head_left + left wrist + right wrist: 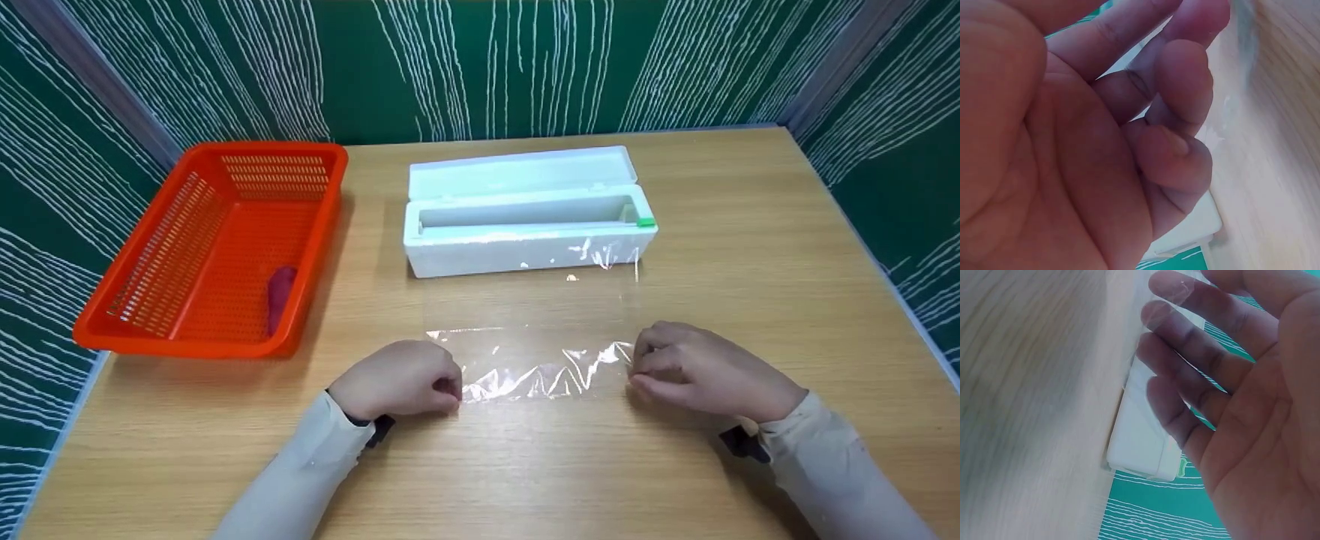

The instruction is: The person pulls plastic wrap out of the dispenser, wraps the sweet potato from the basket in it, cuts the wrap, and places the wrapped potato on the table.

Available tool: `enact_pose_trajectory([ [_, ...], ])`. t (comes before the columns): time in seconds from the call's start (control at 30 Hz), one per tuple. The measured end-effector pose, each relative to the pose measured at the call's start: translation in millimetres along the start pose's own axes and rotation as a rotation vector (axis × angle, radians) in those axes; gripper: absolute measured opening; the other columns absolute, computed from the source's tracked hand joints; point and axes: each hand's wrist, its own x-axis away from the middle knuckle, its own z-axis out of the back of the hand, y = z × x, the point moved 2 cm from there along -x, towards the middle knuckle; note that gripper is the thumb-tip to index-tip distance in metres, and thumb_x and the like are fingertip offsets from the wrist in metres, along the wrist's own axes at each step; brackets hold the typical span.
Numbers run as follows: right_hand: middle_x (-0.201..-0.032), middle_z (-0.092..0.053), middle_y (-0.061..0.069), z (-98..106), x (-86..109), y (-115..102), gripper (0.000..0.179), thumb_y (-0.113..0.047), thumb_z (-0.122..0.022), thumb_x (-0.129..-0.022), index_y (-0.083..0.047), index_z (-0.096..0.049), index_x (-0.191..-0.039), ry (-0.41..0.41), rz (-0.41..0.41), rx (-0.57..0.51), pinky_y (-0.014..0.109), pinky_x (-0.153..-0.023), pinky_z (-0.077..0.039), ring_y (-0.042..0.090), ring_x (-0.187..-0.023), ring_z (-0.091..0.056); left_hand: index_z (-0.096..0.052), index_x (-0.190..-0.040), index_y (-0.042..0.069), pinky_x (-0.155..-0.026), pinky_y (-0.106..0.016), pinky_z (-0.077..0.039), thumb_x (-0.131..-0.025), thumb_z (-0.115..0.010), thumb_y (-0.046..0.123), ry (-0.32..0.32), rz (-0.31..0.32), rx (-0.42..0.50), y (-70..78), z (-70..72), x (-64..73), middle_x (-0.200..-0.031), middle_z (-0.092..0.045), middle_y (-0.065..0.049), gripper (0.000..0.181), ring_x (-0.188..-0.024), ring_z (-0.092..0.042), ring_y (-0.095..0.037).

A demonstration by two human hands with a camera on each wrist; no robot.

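Observation:
A sheet of clear cling film [540,379] stretches from a long white dispenser box [480,261] toward the person. At the film's near left corner, the left hand [401,379] pinches the edge, its other fingers curled in the left wrist view. The right hand [701,371] holds the near right corner between thumb and forefinger. In the right wrist view its other fingers [1185,337] are only loosely bent, with film against the tips. The box's lid [517,171] is tipped back, and a small green slider [646,223] sits at its right end.
On the left stands an orange perforated basket [262,347] with a dark red object [280,296] inside, its kind unclear. Green panels with white streaks [525,71] border the wooden table [780,262] at the back and both sides.

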Motion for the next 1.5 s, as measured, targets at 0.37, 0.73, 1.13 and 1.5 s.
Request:
enact_pose_trajectory([
  [0.37, -0.095, -0.067, -0.016, 4, -4.9, 2, 0.010, -0.017, -0.077, -0.092, -0.024, -0.078, -0.100, -0.036, -0.027, 0.001, 0.036, -0.078, -0.055, 0.005, -0.086, -0.059, -0.077, -0.085, 0.021, -0.077, -0.032, -0.052, -0.090, -0.074, 0.021, 0.018, 0.004, 0.015, -3.2, 2.7, 0.2, -0.079, -0.064, 0.012, 0.006, -0.077, -0.058, -0.010],
  [0.73, -0.092, -0.065, -0.016, 15, -19.2, 6, 0.005, -0.020, -0.078, -0.093, -0.022, -0.078, -0.097, -0.029, -0.037, 0.000, 0.032, -0.075, -0.055, 0.006, -0.083, -0.059, -0.076, -0.096, 0.020, -0.080, -0.032, -0.052, -0.096, -0.073, 0.028, 0.038, 0.025, 0.048, -3.4, 24.3, 0.3, -0.084, -0.065, 0.012, 0.009, -0.078, -0.059, -0.011],
  [1.13, -0.097, -0.071, -0.006, 54, -63.7, 5, 0.008, -0.012, -0.077, -0.093, -0.015, -0.078, -0.100, 0.193, -0.111, 0.034, 0.037, -0.074, -0.058, 0.010, -0.086, -0.063, -0.074, -0.118, 0.017, -0.089, -0.034, -0.054, -0.098, -0.073, 0.026, 0.364, 0.124, 0.084, 1.7, 73.9, -6.7, -0.107, -0.070, 0.004, 0.022, -0.099, -0.063, -0.014],
  [1.5, -0.101, -0.072, -0.003, 59, -84.3, 1, 0.011, -0.015, -0.077, -0.094, -0.013, -0.076, -0.105, 0.224, -0.206, -0.008, 0.039, -0.082, -0.060, 0.014, -0.094, -0.068, -0.072, -0.121, 0.017, -0.089, -0.037, -0.053, -0.095, -0.076, 0.025, 0.432, 0.189, 0.023, 3.2, 79.8, -18.5, -0.116, -0.066, 0.002, 0.028, -0.105, -0.061, -0.020],
])
